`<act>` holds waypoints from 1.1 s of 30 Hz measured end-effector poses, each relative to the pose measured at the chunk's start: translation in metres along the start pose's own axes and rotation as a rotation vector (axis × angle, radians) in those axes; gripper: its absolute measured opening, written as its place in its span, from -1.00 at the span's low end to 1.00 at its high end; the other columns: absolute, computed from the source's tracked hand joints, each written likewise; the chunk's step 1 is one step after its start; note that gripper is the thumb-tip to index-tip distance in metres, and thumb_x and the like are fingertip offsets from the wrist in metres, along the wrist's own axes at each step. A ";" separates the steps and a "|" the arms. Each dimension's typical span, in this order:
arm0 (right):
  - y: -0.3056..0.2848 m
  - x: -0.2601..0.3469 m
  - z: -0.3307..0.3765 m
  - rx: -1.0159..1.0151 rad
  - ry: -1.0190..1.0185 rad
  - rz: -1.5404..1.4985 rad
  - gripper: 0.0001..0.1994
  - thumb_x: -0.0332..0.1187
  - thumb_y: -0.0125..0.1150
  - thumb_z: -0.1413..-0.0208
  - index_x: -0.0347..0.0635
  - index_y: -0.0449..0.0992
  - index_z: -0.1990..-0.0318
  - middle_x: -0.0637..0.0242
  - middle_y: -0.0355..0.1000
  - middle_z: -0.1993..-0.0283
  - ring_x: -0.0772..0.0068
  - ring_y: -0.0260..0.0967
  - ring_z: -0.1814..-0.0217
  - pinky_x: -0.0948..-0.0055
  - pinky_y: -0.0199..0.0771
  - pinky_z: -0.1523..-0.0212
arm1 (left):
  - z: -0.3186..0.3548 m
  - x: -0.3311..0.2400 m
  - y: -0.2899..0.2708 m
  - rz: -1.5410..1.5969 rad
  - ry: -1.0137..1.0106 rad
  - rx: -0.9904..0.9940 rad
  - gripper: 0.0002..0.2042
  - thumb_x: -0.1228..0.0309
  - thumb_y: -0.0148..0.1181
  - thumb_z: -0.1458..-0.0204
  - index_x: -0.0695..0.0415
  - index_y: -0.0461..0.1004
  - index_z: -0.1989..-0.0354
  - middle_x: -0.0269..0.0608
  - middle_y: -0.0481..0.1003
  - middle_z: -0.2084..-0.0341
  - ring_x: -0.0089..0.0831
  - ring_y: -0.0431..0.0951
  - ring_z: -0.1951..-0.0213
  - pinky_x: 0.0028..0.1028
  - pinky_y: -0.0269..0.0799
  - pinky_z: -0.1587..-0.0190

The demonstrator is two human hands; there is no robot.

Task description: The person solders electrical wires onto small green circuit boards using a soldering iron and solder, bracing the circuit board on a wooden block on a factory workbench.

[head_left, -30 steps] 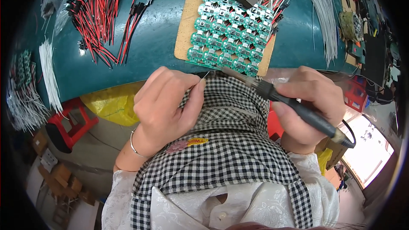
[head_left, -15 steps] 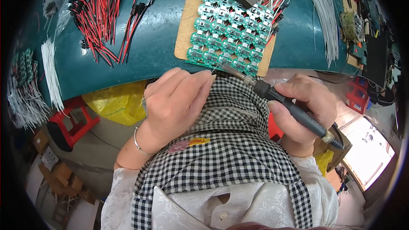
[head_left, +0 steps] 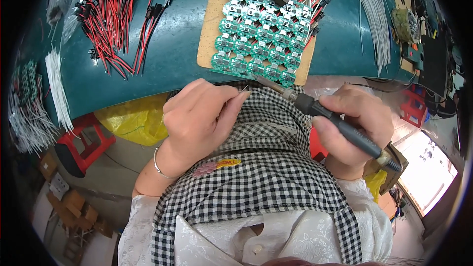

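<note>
the left hand (head_left: 199, 116) is pinching a thin wire (head_left: 243, 88) just below the green circuit boards (head_left: 260, 39); the right hand (head_left: 354, 128) is gripping a soldering iron (head_left: 325, 116) – its tip is touching the boards' near edge – while red-black leads (head_left: 116, 17) are lying further left of them.

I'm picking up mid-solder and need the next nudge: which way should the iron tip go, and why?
Probably ease the soldering iron in the right hand slightly forward, toward the green circuit boards: its tip sits at the panel's near edge, while the left hand pinches a thin wire just short of that edge.
</note>
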State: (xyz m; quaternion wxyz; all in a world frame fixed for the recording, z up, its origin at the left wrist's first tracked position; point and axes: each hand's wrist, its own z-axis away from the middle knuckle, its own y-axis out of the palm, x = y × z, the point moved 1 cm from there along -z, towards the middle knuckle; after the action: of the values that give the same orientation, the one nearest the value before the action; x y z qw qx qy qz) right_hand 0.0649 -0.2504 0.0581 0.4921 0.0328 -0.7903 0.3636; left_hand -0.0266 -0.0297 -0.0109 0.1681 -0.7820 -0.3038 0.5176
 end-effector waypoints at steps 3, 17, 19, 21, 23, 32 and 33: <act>-0.004 -0.007 0.008 -0.134 0.038 -0.087 -0.76 -0.46 0.47 0.23 -0.35 0.58 0.36 0.30 0.41 0.61 0.45 0.33 0.63 0.53 0.23 0.60 | -0.002 0.002 0.002 0.059 0.000 -0.060 -0.82 0.65 0.44 0.17 0.22 0.56 0.40 -0.25 0.42 0.66 -0.35 0.39 0.64 -0.42 0.30 0.57; -0.002 -0.012 -0.001 -0.084 0.000 -0.089 -0.79 -0.51 0.46 0.30 -0.37 0.62 0.41 0.25 0.47 0.59 0.42 0.36 0.64 0.51 0.25 0.59 | -0.005 -0.002 0.008 0.018 0.029 0.001 -0.84 0.63 0.42 0.13 0.24 0.57 0.38 -0.23 0.41 0.66 -0.32 0.41 0.63 -0.40 0.32 0.57; -0.004 -0.009 -0.004 -0.045 -0.019 -0.086 -0.78 -0.51 0.46 0.30 -0.36 0.62 0.41 0.23 0.51 0.57 0.39 0.39 0.62 0.49 0.29 0.58 | -0.006 -0.002 0.007 -0.007 0.030 0.016 -0.84 0.63 0.42 0.13 0.24 0.57 0.37 -0.23 0.41 0.65 -0.31 0.42 0.63 -0.40 0.32 0.57; -0.005 -0.004 -0.006 0.013 0.000 -0.093 -0.80 -0.51 0.47 0.30 -0.34 0.63 0.42 0.21 0.54 0.52 0.34 0.43 0.58 0.46 0.34 0.55 | -0.006 -0.002 0.007 -0.012 0.022 0.025 -0.84 0.63 0.43 0.13 0.23 0.57 0.37 -0.23 0.41 0.65 -0.31 0.42 0.63 -0.39 0.32 0.57; -0.005 -0.002 -0.006 0.026 -0.009 -0.059 -0.77 -0.48 0.46 0.33 -0.37 0.60 0.43 0.22 0.49 0.55 0.36 0.37 0.60 0.46 0.27 0.55 | -0.006 -0.002 0.008 -0.018 0.013 0.034 -0.83 0.63 0.43 0.13 0.23 0.57 0.36 -0.23 0.42 0.65 -0.31 0.42 0.63 -0.39 0.32 0.57; -0.008 -0.006 -0.004 -0.004 -0.088 -0.052 -0.75 -0.46 0.44 0.30 -0.38 0.58 0.40 0.23 0.44 0.60 0.40 0.32 0.64 0.47 0.21 0.59 | -0.005 -0.004 0.004 0.081 -0.031 -0.012 -0.84 0.64 0.43 0.16 0.23 0.57 0.40 -0.23 0.45 0.65 -0.34 0.43 0.63 -0.43 0.32 0.57; -0.012 -0.006 -0.002 -0.070 -0.048 -0.118 -0.77 -0.48 0.46 0.22 -0.35 0.60 0.35 0.23 0.47 0.58 0.42 0.36 0.64 0.48 0.27 0.61 | -0.007 -0.003 0.004 0.099 0.004 -0.035 -0.83 0.64 0.43 0.17 0.23 0.56 0.41 -0.23 0.44 0.66 -0.35 0.42 0.64 -0.43 0.31 0.57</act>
State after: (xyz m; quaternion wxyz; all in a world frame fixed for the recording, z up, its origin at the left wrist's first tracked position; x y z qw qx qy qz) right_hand 0.0738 -0.2599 0.0603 0.4945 0.0708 -0.8107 0.3052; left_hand -0.0198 -0.0347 -0.0082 0.1294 -0.8000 -0.2732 0.5182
